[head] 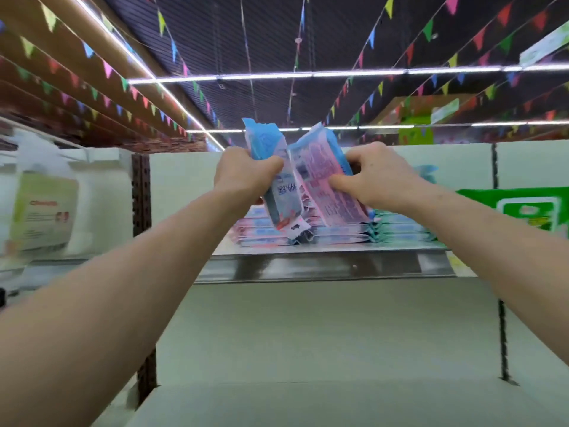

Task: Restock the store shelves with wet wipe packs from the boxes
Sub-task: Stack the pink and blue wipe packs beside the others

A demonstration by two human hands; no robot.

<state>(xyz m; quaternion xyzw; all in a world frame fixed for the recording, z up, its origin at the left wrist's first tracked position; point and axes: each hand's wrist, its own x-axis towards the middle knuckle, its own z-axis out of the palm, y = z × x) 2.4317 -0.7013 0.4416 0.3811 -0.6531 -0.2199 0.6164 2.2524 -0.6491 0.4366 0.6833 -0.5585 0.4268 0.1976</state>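
Bright, even store lighting comes from white tube lights [308, 74] crossing the dark far ceiling, and these bloom with glare. Shadows are soft and darkest under the shelf lip [323, 268]. Wide-angle distortion bends straight lines toward the edges. Motion blur smears the white jug [46, 208] at left and the green pack [528, 211] at right. The wet wipe packs [323, 180] at centre are sharper, though their print is soft.
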